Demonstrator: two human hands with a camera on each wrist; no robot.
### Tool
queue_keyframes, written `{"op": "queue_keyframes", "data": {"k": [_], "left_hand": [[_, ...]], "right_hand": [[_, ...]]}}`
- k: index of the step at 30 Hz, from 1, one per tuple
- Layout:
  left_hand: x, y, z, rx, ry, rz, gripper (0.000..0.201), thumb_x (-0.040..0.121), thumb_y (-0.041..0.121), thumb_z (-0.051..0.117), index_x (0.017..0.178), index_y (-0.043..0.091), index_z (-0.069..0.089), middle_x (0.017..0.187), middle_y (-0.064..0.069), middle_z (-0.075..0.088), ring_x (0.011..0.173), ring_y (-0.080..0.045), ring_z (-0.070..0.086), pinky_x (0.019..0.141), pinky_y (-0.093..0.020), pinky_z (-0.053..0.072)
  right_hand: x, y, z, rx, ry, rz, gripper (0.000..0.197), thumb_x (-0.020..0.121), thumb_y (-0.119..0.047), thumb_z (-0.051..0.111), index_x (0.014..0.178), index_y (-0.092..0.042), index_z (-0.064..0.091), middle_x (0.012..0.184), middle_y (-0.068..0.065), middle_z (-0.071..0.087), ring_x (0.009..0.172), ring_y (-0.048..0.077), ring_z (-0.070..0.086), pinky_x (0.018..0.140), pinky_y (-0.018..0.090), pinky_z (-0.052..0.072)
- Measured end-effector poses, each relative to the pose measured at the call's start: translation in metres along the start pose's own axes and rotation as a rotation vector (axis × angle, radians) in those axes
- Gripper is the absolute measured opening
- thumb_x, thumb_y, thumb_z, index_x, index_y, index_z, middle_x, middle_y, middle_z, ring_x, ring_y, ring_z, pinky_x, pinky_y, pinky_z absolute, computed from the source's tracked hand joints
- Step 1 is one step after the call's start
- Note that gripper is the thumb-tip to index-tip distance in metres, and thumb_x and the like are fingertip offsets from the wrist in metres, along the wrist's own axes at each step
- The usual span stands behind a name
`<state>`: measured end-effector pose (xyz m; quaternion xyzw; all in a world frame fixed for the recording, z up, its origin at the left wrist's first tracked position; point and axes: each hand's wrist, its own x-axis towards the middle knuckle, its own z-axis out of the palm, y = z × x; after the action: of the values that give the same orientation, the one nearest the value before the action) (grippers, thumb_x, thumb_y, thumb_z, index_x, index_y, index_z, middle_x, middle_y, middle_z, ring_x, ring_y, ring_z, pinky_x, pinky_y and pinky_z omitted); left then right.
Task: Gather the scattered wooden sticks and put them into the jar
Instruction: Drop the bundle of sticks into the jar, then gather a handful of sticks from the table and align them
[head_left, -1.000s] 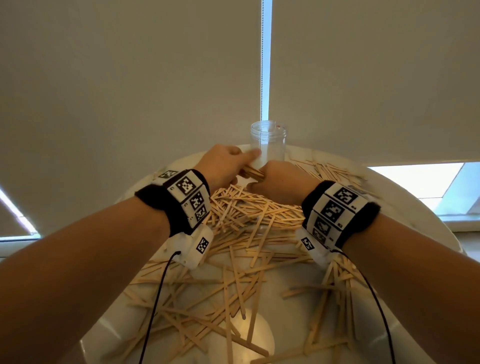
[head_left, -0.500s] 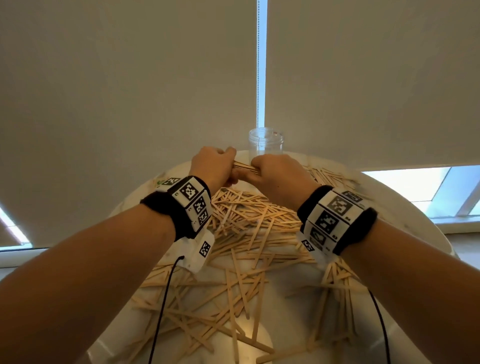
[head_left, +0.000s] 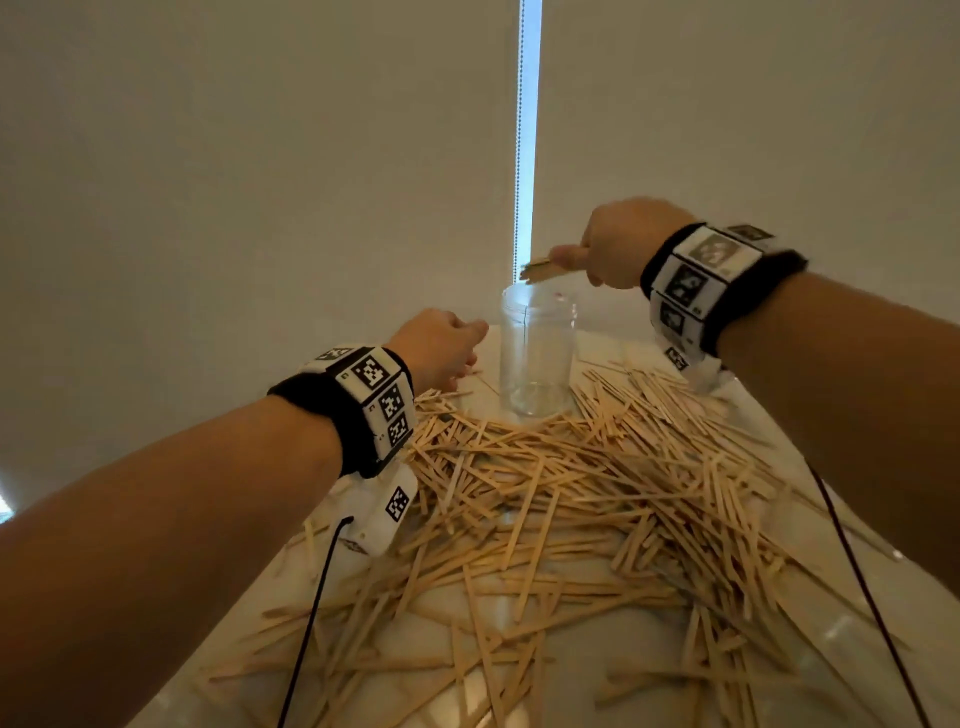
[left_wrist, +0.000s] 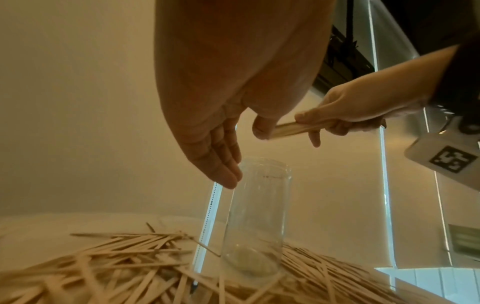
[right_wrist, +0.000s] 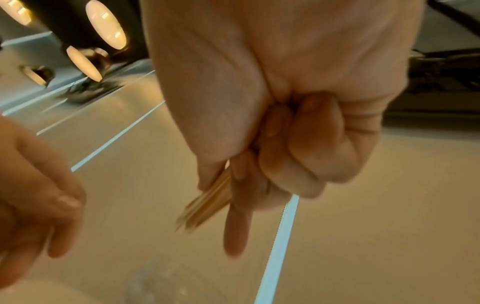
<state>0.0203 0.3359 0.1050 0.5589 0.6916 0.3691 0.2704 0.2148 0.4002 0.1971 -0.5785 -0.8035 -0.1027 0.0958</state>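
Observation:
A clear glass jar (head_left: 537, 348) (left_wrist: 255, 218) stands upright and holds no sticks, at the far side of a round white table (head_left: 852, 499). My right hand (head_left: 613, 249) (right_wrist: 272, 170) grips a bundle of wooden sticks (head_left: 540, 267) (left_wrist: 293, 128) (right_wrist: 207, 203) just above the jar's mouth, their tips pointing left. My left hand (head_left: 441, 348) (left_wrist: 221, 156) hovers beside the jar's left rim with straight fingers and holds nothing. Many loose sticks (head_left: 561, 499) lie heaped over the table in front of the jar.
Light roller blinds (head_left: 260, 182) hang right behind the table, with a bright slit and a bead chain (head_left: 519, 156) above the jar. Thin black cables (head_left: 311, 613) run from both wristbands across the stick pile.
My right hand has risen from the table with the bundle to just above the jar. The left hand has let go of the bundle and moved to the jar's left side.

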Motion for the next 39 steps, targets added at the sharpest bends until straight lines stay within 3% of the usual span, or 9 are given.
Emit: {"op": "queue_keyframes", "data": {"k": [3, 6, 10, 16, 23, 26, 30, 34, 39], "left_hand": [[0.028, 0.008, 0.002, 0.152, -0.043, 0.009, 0.046, 0.096, 0.045, 0.061, 0.124, 0.009, 0.059, 0.104, -0.004, 0.068, 0.095, -0.021, 0.068, 0.085, -0.039, 0.060], [0.054, 0.021, 0.006, 0.260, -0.090, 0.017, 0.083, 0.082, 0.056, 0.073, 0.145, 0.012, 0.041, 0.126, -0.006, 0.061, 0.097, -0.021, 0.067, 0.091, -0.041, 0.058], [0.080, 0.032, 0.019, 0.282, -0.147, 0.084, 0.124, 0.066, 0.063, 0.083, 0.157, 0.016, 0.015, 0.153, -0.010, 0.042, 0.126, -0.028, 0.054, 0.104, -0.044, 0.048], [0.092, 0.021, 0.044, 0.348, -0.093, 0.158, 0.110, 0.069, 0.056, 0.084, 0.152, 0.012, 0.027, 0.135, -0.006, 0.054, 0.109, -0.024, 0.060, 0.092, -0.044, 0.055], [0.075, 0.023, 0.036, 0.341, -0.106, 0.148, 0.096, 0.068, 0.057, 0.084, 0.140, 0.010, 0.041, 0.125, -0.004, 0.058, 0.105, -0.021, 0.059, 0.089, -0.039, 0.055], [0.049, 0.026, 0.026, 0.426, -0.113, 0.183, 0.086, 0.079, 0.055, 0.076, 0.143, 0.007, 0.044, 0.127, -0.006, 0.060, 0.106, -0.018, 0.057, 0.084, -0.029, 0.044], [0.005, 0.017, 0.001, 0.496, -0.145, 0.133, 0.079, 0.079, 0.063, 0.071, 0.136, 0.010, 0.059, 0.126, -0.004, 0.067, 0.105, -0.017, 0.065, 0.099, -0.038, 0.051], [-0.045, -0.001, -0.021, 0.487, -0.161, 0.078, 0.047, 0.081, 0.054, 0.075, 0.109, 0.016, 0.073, 0.092, 0.002, 0.075, 0.086, -0.014, 0.071, 0.084, -0.034, 0.059], [-0.121, -0.030, -0.043, 0.640, -0.261, -0.034, 0.042, 0.082, 0.054, 0.074, 0.100, 0.017, 0.073, 0.088, 0.003, 0.075, 0.081, -0.012, 0.071, 0.073, -0.029, 0.060]], "right_hand": [[0.033, -0.007, 0.005, -0.233, -0.149, -0.043, 0.062, 0.087, -0.073, 0.052, 0.075, -0.013, 0.065, 0.082, 0.004, 0.066, 0.087, 0.026, 0.064, 0.089, 0.045, 0.053], [0.056, -0.019, 0.019, -0.381, -0.233, -0.100, 0.059, 0.089, -0.069, 0.054, 0.070, -0.012, 0.058, 0.082, 0.002, 0.063, 0.090, 0.026, 0.062, 0.091, 0.042, 0.051], [0.080, -0.031, 0.042, -0.448, -0.274, -0.169, 0.058, 0.099, -0.057, 0.046, 0.113, -0.004, 0.061, 0.103, 0.004, 0.059, 0.112, 0.026, 0.060, 0.093, 0.034, 0.044], [0.097, -0.039, 0.059, -0.413, -0.324, -0.284, 0.033, 0.097, -0.039, 0.057, 0.105, -0.010, 0.072, 0.080, 0.000, 0.064, 0.075, 0.018, 0.056, 0.072, 0.028, 0.046], [0.084, -0.027, 0.043, -0.099, -0.281, -0.221, 0.030, 0.098, -0.032, 0.060, 0.114, -0.009, 0.071, 0.102, 0.002, 0.076, 0.094, 0.017, 0.073, 0.096, 0.036, 0.055], [0.060, -0.017, 0.026, -0.012, -0.107, -0.211, 0.034, 0.099, -0.035, 0.057, 0.114, -0.009, 0.072, 0.102, -0.003, 0.071, 0.101, 0.020, 0.068, 0.096, 0.036, 0.052], [0.007, -0.014, 0.004, 0.220, 0.062, -0.186, 0.028, 0.097, -0.035, 0.061, 0.108, -0.013, 0.074, 0.094, -0.006, 0.067, 0.098, 0.018, 0.062, 0.083, 0.032, 0.045], [-0.060, -0.023, 0.011, 0.283, -0.134, -0.197, 0.030, 0.095, -0.042, 0.063, 0.094, -0.014, 0.074, 0.079, -0.003, 0.071, 0.067, 0.010, 0.061, 0.065, 0.027, 0.047], [-0.157, -0.049, 0.035, 0.215, -0.458, -0.316, 0.039, 0.089, -0.057, 0.065, 0.093, -0.020, 0.072, 0.082, -0.002, 0.074, 0.070, 0.012, 0.067, 0.059, 0.024, 0.047]]}}
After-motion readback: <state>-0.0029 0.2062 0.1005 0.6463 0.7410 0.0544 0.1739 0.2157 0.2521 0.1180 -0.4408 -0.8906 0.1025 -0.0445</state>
